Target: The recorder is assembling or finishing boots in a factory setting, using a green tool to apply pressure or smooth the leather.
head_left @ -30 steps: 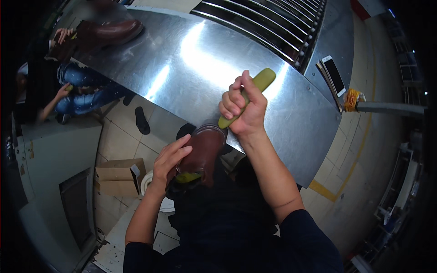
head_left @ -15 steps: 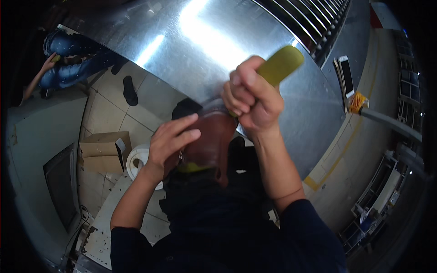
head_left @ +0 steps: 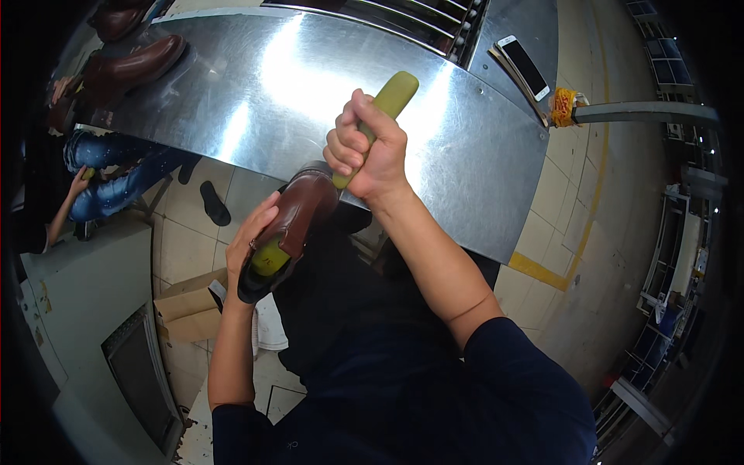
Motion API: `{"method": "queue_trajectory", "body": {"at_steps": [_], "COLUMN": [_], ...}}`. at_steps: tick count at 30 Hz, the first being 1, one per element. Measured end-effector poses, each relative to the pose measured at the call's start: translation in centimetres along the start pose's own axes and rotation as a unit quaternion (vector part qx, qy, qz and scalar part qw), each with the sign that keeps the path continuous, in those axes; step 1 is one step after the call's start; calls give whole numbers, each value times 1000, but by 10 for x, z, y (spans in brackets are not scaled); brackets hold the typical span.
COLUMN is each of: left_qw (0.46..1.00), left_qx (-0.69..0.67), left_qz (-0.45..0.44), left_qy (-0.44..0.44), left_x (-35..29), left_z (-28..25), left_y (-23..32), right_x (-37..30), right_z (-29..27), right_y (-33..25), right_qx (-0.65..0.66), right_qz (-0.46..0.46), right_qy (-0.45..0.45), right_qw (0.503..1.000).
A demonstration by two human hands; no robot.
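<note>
My left hand (head_left: pixel 246 231) grips the side of a brown leather shoe (head_left: pixel 305 208) at the table's near edge. A yellow-green last (head_left: pixel 270 259) shows in the shoe's opening, which faces me, while the toe points away. In my right hand (head_left: pixel 369 149) is a smooth olive-green bar (head_left: pixel 398 91) with rounded ends, my fingers wrapped around its middle. Its lower end is beside the shoe's toe; I cannot tell whether they touch.
The metal table (head_left: pixel 465 167) spans the front, with a roller rack (head_left: pixel 403 25) at its far side. A phone (head_left: pixel 524 66) lies near its right edge. At left are another brown shoe (head_left: pixel 139 68) and a co-worker's hand (head_left: pixel 80 182). A cardboard box (head_left: pixel 191 307) sits on the floor.
The view has shifted, bringing brown shoes into sight at far left. The shoe has turned so its opening with the last shows plainly. Both hands keep their holds.
</note>
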State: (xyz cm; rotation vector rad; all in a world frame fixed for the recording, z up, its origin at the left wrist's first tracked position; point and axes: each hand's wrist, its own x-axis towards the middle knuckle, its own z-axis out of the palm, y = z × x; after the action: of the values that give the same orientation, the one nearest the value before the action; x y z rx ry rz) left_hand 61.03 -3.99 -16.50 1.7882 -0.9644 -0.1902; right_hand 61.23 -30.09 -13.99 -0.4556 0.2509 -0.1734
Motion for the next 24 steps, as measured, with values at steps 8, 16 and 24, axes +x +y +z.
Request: {"method": "queue_trajectory", "body": {"at_steps": [8, 16, 24], "left_qw": [1000, 991, 974], "left_qx": [-4, 129, 203], "left_qz": [5, 31, 76], "left_qy": [22, 21, 65], "left_x": [4, -4, -9], "left_z": [0, 12, 25], "left_y": [2, 29, 45], "right_x": [-25, -13, -5], "right_z": [30, 3, 3], "right_y": [33, -4, -3], "right_qx": [-332, -30, 46], "right_qz": [-347, 1, 2], "right_qy": [7, 16, -69], "right_qw": [877, 999, 997]}}
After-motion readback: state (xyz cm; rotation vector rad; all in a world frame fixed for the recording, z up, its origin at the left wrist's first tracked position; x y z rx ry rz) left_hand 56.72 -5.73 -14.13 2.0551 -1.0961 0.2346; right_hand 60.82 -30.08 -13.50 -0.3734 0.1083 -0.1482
